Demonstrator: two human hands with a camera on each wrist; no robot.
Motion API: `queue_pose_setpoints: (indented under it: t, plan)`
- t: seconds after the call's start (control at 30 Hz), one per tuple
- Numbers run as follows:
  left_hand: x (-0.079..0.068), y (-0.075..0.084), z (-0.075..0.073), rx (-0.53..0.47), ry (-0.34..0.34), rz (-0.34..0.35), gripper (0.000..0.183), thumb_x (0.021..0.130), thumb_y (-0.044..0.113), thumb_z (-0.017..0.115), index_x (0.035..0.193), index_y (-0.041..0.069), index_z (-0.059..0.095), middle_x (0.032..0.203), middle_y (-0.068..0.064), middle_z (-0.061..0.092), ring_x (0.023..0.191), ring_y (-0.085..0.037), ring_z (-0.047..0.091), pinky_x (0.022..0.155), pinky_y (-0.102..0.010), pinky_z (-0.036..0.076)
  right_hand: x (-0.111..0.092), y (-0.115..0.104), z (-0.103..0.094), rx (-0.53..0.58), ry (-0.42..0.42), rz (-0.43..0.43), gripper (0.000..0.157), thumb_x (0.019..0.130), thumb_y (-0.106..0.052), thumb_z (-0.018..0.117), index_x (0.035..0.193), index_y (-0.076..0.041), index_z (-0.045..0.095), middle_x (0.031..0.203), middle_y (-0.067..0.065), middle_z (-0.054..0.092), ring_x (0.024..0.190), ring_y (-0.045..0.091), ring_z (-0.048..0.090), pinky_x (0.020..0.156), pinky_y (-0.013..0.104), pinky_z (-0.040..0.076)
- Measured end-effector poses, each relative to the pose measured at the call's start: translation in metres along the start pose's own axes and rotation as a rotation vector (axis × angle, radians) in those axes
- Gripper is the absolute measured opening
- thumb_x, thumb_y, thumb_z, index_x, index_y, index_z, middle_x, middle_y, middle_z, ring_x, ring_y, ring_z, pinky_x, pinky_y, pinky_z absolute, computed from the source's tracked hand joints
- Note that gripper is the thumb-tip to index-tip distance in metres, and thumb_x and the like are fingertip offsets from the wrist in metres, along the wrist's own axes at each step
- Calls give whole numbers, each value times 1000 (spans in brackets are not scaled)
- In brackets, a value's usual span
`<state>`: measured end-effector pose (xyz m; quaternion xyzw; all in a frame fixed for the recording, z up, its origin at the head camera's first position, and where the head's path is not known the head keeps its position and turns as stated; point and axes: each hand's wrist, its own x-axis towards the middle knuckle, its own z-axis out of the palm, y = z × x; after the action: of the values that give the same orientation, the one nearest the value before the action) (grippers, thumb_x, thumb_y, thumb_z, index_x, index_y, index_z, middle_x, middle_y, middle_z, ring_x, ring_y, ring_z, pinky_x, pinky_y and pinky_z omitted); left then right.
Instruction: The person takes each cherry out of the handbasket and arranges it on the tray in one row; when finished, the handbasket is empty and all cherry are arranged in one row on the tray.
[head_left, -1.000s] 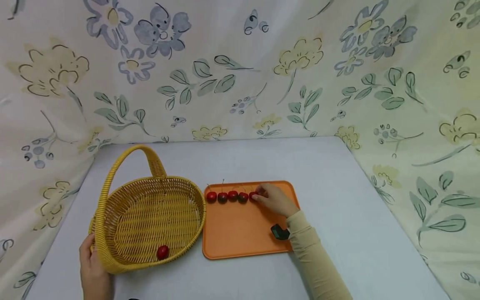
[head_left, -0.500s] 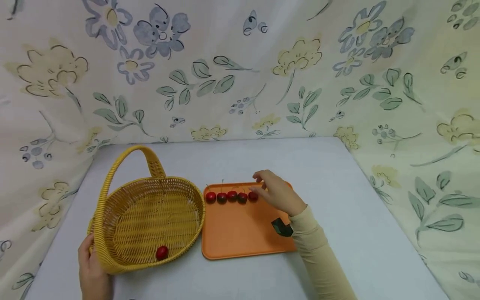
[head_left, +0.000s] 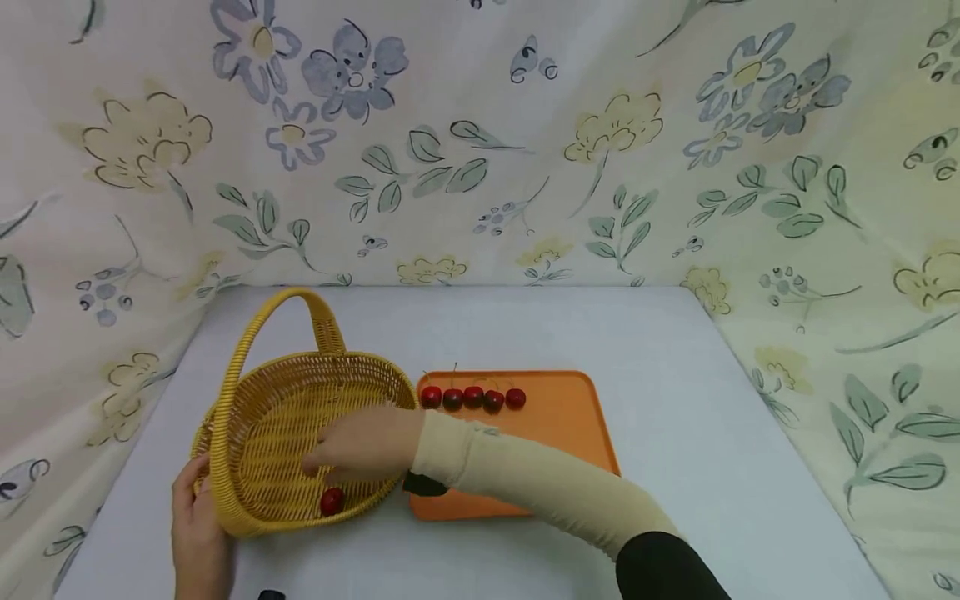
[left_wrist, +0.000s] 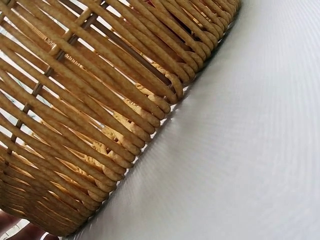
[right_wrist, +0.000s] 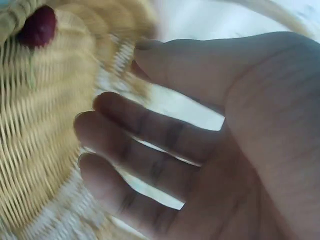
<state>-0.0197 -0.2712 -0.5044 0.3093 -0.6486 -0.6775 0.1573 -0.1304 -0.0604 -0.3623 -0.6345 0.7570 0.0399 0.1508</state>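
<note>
A yellow wicker basket (head_left: 300, 433) with a tall arched handle stands on the left, one red cherry (head_left: 332, 501) lying at its near side. My left hand (head_left: 201, 533) holds the basket's left side by the handle's foot; in the left wrist view only fingertips (left_wrist: 25, 231) show below the weave (left_wrist: 75, 110). Over the basket's inside reaches my right hand (head_left: 371, 442), slightly blurred. Its fingers (right_wrist: 145, 165) are spread and loosely bent, holding nothing, with the cherry (right_wrist: 39, 26) beyond them in the right wrist view.
An orange tray (head_left: 555, 408) sits right of the basket, partly under my right forearm. Several cherries (head_left: 473, 397) with stems line its far edge. A white-covered table (head_left: 697, 467) lies beneath, with floral cloth (head_left: 480, 167) hanging behind and at the sides.
My right hand has left the rightmost cherry in the tray's row and swung left over the basket. The row stays in place. My left hand keeps its hold; the view has shifted slightly.
</note>
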Motion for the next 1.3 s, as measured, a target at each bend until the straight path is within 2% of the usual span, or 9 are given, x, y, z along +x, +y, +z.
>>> queue_pose_setpoints:
  t: [0.1,0.23,0.4,0.57,0.77,0.87,1.0,1.17,1.3]
  plan:
    - [0,2,1,39,-3,10,37,103,40,37,139,31,41,142,6,37,119,-8,40,72,-10,40,30,-5,10,72,-128,-31,31,94,-27,62,125,-28,61,113,-15,61,104,-2,55,86,10,40]
    - [0,2,1,118,-3,31,37,104,38,33,140,33,39,144,7,36,122,-6,38,75,-9,37,48,-8,18,142,-235,-28,30,93,-24,64,122,-29,63,115,-18,61,109,-4,52,90,9,36]
    - [-1,2,-1,218,11,40,38,104,36,29,141,35,36,148,10,30,132,-1,27,80,-4,30,55,-10,25,167,-259,-10,30,94,-17,62,121,-29,65,117,-18,61,111,-5,52,91,8,36]
    - [-1,4,0,242,17,46,39,105,35,28,142,34,35,149,9,29,135,1,22,87,-1,25,57,-10,32,156,-279,43,37,93,-7,59,123,-29,64,118,-18,60,112,-4,52,92,10,38]
    - [-2,6,3,224,30,11,38,104,37,28,142,37,34,152,13,27,139,2,16,89,1,21,54,-6,39,118,-266,58,10,92,-11,62,85,-19,61,83,-11,52,75,2,44,65,14,34]
    - [-2,6,5,205,15,32,38,105,36,28,142,35,35,150,11,28,137,2,20,88,-1,24,44,4,36,166,-214,69,12,93,-18,63,83,-17,56,79,-9,49,71,3,41,62,15,32]
    - [-2,5,6,234,-3,74,38,105,34,26,142,34,35,147,8,31,132,0,26,84,-4,28,13,25,26,293,-69,98,10,96,-26,59,100,-17,57,89,-9,55,77,2,46,66,14,36]
    - [-2,6,3,267,8,83,38,105,34,25,142,34,34,146,8,33,131,1,26,87,-2,25,-45,48,17,412,172,79,23,98,-22,56,118,-10,56,104,-3,59,86,5,49,74,14,39]
    - [-2,6,3,186,8,55,37,105,36,27,140,34,35,144,8,34,128,-1,31,82,-5,29,-99,63,21,511,396,127,29,96,-15,59,123,-8,57,115,0,58,96,9,52,80,20,45]
